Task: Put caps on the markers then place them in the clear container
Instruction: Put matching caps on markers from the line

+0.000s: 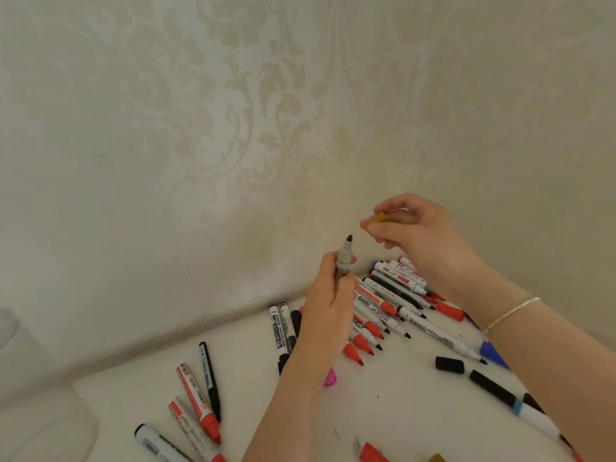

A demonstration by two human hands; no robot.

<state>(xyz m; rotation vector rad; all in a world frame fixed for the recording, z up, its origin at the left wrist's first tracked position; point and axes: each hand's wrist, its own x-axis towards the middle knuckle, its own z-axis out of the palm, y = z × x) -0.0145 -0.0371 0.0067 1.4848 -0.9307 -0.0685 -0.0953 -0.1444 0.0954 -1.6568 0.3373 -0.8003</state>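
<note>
My left hand (pixel 328 301) grips a grey uncapped marker (pixel 344 258) upright, its dark tip pointing up. My right hand (pixel 420 235) is up and to the right of that tip and pinches a gold-brown cap (pixel 376 219) between fingers and thumb; cap and tip are apart. Below the hands lies a pile of uncapped red and black markers (pixel 383 311) on the white table (pixel 383 405). Capped markers (pixel 200 398) lie at the lower left. The clear container is not clearly visible.
A loose black cap (pixel 450 365) and a blue cap (pixel 493 353) lie at the right. A pink cap (pixel 330 376) shows beside my left forearm. Patterned wallpaper walls meet in a corner behind the table. A pale blurred object (pixel 33 411) sits at the far left.
</note>
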